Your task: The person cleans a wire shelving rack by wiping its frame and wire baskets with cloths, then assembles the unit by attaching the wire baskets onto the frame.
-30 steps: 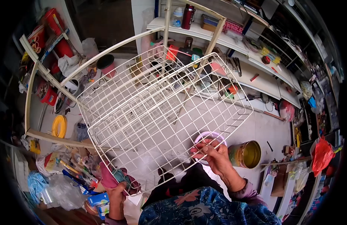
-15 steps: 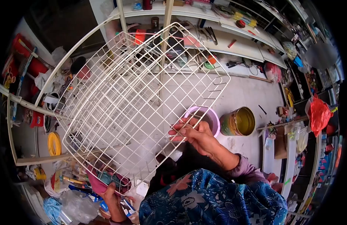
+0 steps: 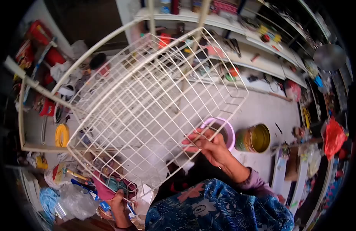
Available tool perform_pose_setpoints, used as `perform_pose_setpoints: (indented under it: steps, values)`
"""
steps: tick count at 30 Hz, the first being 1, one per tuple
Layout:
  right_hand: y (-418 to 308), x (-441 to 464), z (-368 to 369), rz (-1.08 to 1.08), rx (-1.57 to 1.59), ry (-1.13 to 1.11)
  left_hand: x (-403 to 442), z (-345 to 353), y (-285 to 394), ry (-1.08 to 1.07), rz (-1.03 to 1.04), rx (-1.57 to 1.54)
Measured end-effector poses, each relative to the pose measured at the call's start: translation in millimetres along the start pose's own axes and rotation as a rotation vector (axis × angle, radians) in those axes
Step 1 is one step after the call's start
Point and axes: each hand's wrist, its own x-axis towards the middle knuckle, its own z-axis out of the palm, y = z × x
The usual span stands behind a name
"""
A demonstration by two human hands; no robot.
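A white wire basket (image 3: 158,111) is tilted in front of me, its grid spanning the middle of the view. My right hand (image 3: 214,148) grips its near right edge, with fingertips reaching through the grid. At the near left corner, my left hand (image 3: 118,202) is closed on a pink and green cloth (image 3: 105,188), which lies against the wires. Behind the grid, more wire mesh and a pale metal frame (image 3: 43,86) overlap the basket; whether they are joined to it I cannot tell.
A pinkish-purple bucket (image 3: 230,134) and a large open tin (image 3: 260,138) stand on the floor to the right. Shelves (image 3: 239,30) with tools line the back. A yellow coil (image 3: 61,134) and plastic bags (image 3: 76,204) lie at left; a red bag (image 3: 333,138) hangs at right.
The view has shifted, so the surroundings sit further right and lower. The basket has tilted slightly against the background. Both hands keep their hold, with the cloth still at the near left corner.
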Motion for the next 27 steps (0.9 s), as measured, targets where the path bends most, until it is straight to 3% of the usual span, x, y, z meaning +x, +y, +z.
perform_pose_setpoints:
  steps: [27]
  values:
    - [-40.6,22.6,53.5,-0.064,0.026,-0.043,2.8,14.8,75.3,0.048,0.053,-0.095]
